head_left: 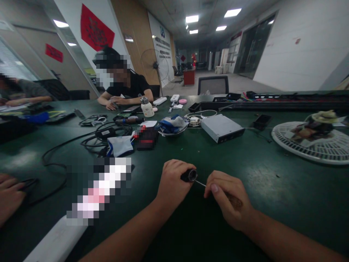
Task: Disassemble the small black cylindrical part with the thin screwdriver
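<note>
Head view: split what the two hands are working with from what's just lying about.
In the work:
left hand around a small black-handled screwdriver
right hand at its thin metal shaft

Lying about:
silver metal drive case
round white fan guard
coiled black cable
blue-and-white cloth in a bowl

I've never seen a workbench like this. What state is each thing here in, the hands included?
Left hand, gripping a thin-shafted black tool
Right hand, closed around a brown object
Metal box, lying flat
Round fan guard, lying flat
White bottle, upright, capped
Pedestal fan, standing
</note>
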`<state>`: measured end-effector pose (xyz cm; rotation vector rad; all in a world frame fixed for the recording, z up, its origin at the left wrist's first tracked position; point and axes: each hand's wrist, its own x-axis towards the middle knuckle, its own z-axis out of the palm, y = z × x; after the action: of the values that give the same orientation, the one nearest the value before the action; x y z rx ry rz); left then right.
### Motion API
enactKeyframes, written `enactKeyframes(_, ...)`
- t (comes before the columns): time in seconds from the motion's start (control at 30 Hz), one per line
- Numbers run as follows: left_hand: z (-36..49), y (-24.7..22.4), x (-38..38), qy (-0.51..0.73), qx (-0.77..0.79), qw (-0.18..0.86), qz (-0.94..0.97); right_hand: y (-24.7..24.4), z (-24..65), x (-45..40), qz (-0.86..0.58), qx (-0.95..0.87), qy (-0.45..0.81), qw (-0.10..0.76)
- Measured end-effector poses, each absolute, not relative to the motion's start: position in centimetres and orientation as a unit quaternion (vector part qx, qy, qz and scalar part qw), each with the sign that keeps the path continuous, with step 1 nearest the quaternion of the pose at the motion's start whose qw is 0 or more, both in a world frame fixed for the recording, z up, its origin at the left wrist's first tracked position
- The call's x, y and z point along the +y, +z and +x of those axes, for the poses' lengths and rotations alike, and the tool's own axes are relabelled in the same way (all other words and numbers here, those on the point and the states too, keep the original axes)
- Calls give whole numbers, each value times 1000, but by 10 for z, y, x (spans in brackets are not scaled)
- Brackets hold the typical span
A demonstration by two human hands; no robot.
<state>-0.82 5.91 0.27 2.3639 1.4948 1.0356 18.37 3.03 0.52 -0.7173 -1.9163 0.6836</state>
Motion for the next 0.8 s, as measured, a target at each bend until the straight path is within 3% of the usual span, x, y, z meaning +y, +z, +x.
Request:
enactKeyframes(0.17, -9, 0, 60, 345, 495, 93, 792, 2, 184, 32, -348, -753, 270, 488)
enactKeyframes(0.33, -9, 0, 60, 351, 503, 92, 784, 3, 185, 32, -279, -779, 308, 469)
enactKeyframes(0.8, -8, 1, 59, 348, 497, 91, 790, -1, 185, 32, -269, -773, 297, 491)
